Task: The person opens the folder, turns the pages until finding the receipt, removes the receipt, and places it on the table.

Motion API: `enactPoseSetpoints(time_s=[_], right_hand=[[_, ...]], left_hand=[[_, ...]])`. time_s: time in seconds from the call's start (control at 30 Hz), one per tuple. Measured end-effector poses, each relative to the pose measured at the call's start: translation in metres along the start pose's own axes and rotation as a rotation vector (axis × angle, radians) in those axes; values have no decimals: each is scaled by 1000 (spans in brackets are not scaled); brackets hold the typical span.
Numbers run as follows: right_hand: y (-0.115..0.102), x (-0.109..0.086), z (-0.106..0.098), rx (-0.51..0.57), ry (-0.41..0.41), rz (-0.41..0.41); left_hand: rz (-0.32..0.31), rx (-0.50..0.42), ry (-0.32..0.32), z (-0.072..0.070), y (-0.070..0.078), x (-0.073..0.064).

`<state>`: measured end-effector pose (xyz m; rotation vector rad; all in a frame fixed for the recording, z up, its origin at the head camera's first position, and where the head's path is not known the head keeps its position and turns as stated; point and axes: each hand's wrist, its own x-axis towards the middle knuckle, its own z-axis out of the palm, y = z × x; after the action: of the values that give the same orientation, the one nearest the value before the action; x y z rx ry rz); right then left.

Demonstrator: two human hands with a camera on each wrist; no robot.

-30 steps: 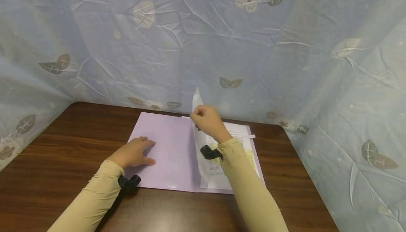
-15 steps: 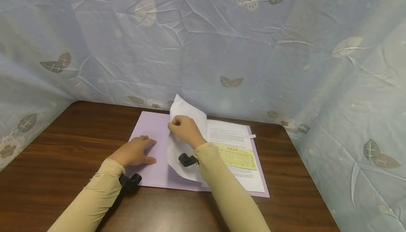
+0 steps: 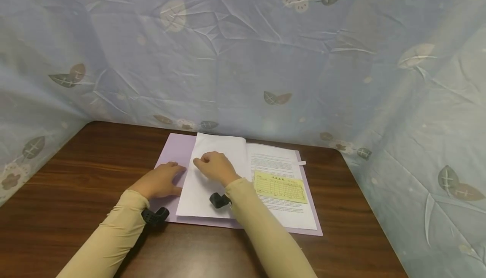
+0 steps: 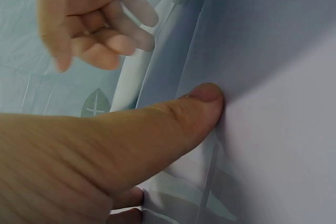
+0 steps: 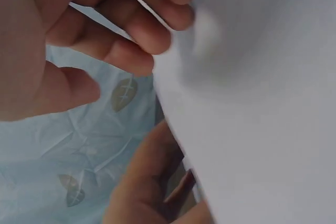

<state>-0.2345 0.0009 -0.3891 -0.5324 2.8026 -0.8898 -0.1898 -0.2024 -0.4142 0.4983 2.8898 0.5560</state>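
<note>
A pale purple folder [image 3: 176,149] lies spread open on the table. Over its left part lies a turned white sheet [image 3: 216,143], blank side up. My right hand [image 3: 216,167] is just above that sheet, fingers loosely bent; in the right wrist view its thumb [image 5: 79,85] stands apart from the fingers, which are right at the paper, nothing pinched. My left hand [image 3: 161,181] rests on the folder's left cover, thumb and fingers spread, its tips close by the sheet's left edge. At right a printed page [image 3: 265,155] bears a yellow form with a grid [image 3: 280,186].
A small white tab [image 3: 301,163] sticks out at the folder's right edge. The dark wooden table [image 3: 98,164] runs back to a pale blue patterned cloth [image 3: 243,58], which hangs behind it and along both sides. Each wrist carries a black camera mount [image 3: 155,216].
My right hand has swung the sheet leftward and down onto the left cover, then parted its thumb and fingers. The yellow form has come into full view. My left hand has stayed in place.
</note>
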Motion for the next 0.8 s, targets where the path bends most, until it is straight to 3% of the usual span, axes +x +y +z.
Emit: enactPoseSetpoints(time_s=[0.2,0.4,0.6,0.8], right_hand=[[13,-7,0,-19,-102,-24],[24,-13,-7,-9,-169,-113],[49,-31,-32,23,-142,-152],[95,-58,-73,83,-47,-140]], left_hand=[[22,-46,1,-4,3,-2],[46,-17,11,-6,5,-2],[13,-27,18,3,4,1],[17,-50,37,6,6,1]])
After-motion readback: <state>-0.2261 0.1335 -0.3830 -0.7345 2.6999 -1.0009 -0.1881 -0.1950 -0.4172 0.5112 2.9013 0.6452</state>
